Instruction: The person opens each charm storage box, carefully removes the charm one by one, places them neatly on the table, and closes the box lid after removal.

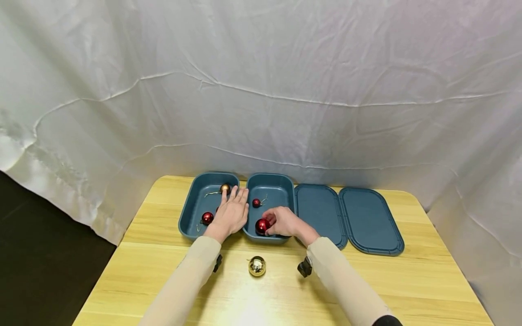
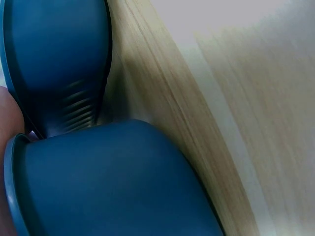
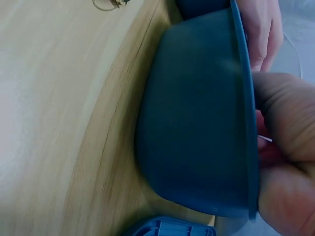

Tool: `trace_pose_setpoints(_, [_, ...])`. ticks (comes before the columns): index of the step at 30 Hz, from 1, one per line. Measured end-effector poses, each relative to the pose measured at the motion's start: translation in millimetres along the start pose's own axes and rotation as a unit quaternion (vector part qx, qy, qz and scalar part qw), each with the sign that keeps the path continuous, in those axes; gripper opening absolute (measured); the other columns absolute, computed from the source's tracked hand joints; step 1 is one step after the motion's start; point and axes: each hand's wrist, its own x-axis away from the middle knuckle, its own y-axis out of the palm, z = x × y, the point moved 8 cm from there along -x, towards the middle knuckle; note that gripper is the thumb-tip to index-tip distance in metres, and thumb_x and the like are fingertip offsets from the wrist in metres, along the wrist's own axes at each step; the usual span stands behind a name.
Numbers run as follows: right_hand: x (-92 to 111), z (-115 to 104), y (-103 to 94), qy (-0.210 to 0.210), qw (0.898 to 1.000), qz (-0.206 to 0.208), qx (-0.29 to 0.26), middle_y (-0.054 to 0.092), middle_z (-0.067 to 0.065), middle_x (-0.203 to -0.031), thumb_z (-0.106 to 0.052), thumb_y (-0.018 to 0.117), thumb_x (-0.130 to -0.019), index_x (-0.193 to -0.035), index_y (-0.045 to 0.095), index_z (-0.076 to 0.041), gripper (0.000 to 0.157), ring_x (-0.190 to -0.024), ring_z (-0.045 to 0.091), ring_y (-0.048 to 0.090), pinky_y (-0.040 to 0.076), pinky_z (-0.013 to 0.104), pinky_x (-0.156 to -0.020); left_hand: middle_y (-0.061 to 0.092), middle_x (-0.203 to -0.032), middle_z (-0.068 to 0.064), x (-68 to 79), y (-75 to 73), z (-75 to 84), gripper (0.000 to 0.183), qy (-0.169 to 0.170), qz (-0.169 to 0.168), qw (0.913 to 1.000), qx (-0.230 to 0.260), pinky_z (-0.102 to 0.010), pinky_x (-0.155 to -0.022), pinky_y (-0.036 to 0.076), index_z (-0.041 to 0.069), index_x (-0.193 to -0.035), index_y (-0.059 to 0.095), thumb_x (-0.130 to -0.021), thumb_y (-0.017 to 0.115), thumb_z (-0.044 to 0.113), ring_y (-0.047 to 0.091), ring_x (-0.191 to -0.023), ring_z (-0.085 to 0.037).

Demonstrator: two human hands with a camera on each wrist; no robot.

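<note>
Two blue open bins stand side by side. Inside the right bin [image 1: 277, 181], my right hand [image 1: 283, 222] pinches a large shiny red Christmas ball [image 1: 262, 226] near the front wall. A small red ball [image 1: 256, 203] with a string lies farther back there. My left hand [image 1: 231, 215] is over the inner side of the left bin [image 1: 184, 219], fingers straight and pointing away. In that bin lie a bronze ball [image 1: 224, 188] by its fingertips and a red ball [image 1: 207, 218]; another red one is mostly hidden by the hand. Both wrist views mainly show bin walls.
A gold ball [image 1: 257, 266] sits on the wooden table [image 1: 138, 271] in front of the bins, between my forearms. Two flat blue lids [image 1: 320, 213] [image 1: 371, 219] lie to the right of the bins. A pale curtain [image 1: 261, 113] hangs behind the table.
</note>
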Motion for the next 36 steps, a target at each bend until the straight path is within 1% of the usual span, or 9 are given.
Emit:
trace_pose_setpoints(3, [-3.6, 2.6, 3.1, -0.002, 1.0, -0.013, -0.004, 0.078, 0.012, -0.113, -0.01, 0.089, -0.083, -0.13, 0.071, -0.001, 0.052, -0.098, 0.021, 0.075, 0.062, 0.036, -0.088, 0.032, -0.172, -0.014, 0.2, -0.5, 0.0, 0.057, 0.0, 0.002, 1.0, 0.003, -0.062, -0.132, 0.013, 0.005, -0.166, 0.03, -0.115, 0.038, 0.028, 0.021, -0.164, -0.036])
trace_pose_setpoints(8, [-7.3, 4.4, 5.3, -0.003, 1.0, -0.023, -0.005, 0.078, 0.01, -0.113, -0.011, 0.089, -0.084, -0.131, 0.071, -0.003, 0.051, -0.097, 0.018, 0.073, 0.062, 0.035, -0.088, 0.032, -0.173, -0.013, -0.6, 0.2, 0.1, 0.058, 0.0, 0.001, 1.0, -0.004, -0.063, -0.132, 0.013, 0.005, -0.167, 0.029, -0.115, 0.038, 0.028, 0.021, -0.163, -0.036])
trace_pose_setpoints(13, [-10.0, 5.1, 6.9, -0.008, 1.0, -0.025, 0.0, 0.078, 0.01, -0.11, -0.01, 0.088, -0.084, -0.132, 0.071, -0.003, 0.052, -0.093, 0.015, 0.071, 0.06, 0.032, -0.084, 0.028, -0.174, -0.012, -1.1, 1.0, 0.2, 0.058, -0.001, -0.002, 1.0, -0.002, -0.062, -0.132, 0.012, 0.006, -0.167, 0.027, -0.115, 0.036, 0.029, 0.02, -0.164, -0.036])
trace_pose_setpoints(17, [-11.6, 5.2, 8.2, -0.008, 1.0, -0.028, -0.003, 0.077, 0.01, -0.11, -0.009, 0.087, -0.084, -0.133, 0.07, -0.002, 0.052, -0.091, 0.014, 0.07, 0.06, 0.031, -0.083, 0.028, -0.174, -0.011, -1.5, 1.2, -0.3, 0.058, -0.001, -0.001, 1.0, -0.004, -0.062, -0.132, 0.012, 0.006, -0.167, 0.027, -0.115, 0.035, 0.029, 0.02, -0.164, -0.035])
trace_pose_setpoints(21, [-10.7, 3.1, 7.6, -0.007, 1.0, -0.023, -0.004, 0.077, 0.009, -0.108, -0.013, 0.087, -0.085, -0.134, 0.069, -0.002, 0.054, -0.09, 0.013, 0.069, 0.06, 0.032, -0.082, 0.028, -0.174, -0.012, -1.0, 1.5, -0.9, 0.058, -0.001, -0.002, 1.0, -0.005, -0.062, -0.132, 0.013, 0.006, -0.167, 0.027, -0.115, 0.035, 0.03, 0.02, -0.164, -0.035])
trace_pose_setpoints(27, [-1.3, -3.0, -0.8, -0.007, 1.0, 0.001, -0.009, 0.077, 0.007, -0.106, -0.018, 0.088, -0.085, -0.136, 0.068, -0.001, 0.057, -0.089, 0.012, 0.069, 0.06, 0.033, -0.081, 0.031, -0.173, -0.013, -0.6, 0.4, -0.2, 0.058, -0.002, -0.001, 1.0, -0.005, -0.062, -0.132, 0.013, 0.006, -0.167, 0.028, -0.115, 0.037, 0.029, 0.021, -0.163, -0.036])
trace_pose_setpoints(32, [10.3, -1.5, -9.2, -0.003, 0.999, 0.024, -0.04, 0.077, 0.007, -0.109, -0.021, 0.088, -0.086, -0.136, 0.069, -0.004, 0.056, -0.092, 0.012, 0.071, 0.062, 0.031, -0.084, 0.032, -0.173, -0.014, 0.4, -0.3, -0.4, 0.058, -0.004, -0.001, 1.0, 0.003, -0.062, -0.132, 0.012, 0.005, -0.167, 0.029, -0.115, 0.037, 0.029, 0.02, -0.164, -0.036])
trace_pose_setpoints(36, [23.0, -0.8, -17.2, -0.004, 0.997, 0.041, -0.072, 0.076, 0.007, -0.109, -0.021, 0.088, -0.086, -0.135, 0.069, -0.004, 0.055, -0.094, 0.014, 0.073, 0.063, 0.031, -0.084, 0.031, -0.173, -0.014, 0.6, 0.2, 0.1, 0.058, -0.003, -0.002, 1.0, 0.009, -0.061, -0.132, 0.012, 0.005, -0.167, 0.029, -0.115, 0.038, 0.028, 0.019, -0.164, -0.035])
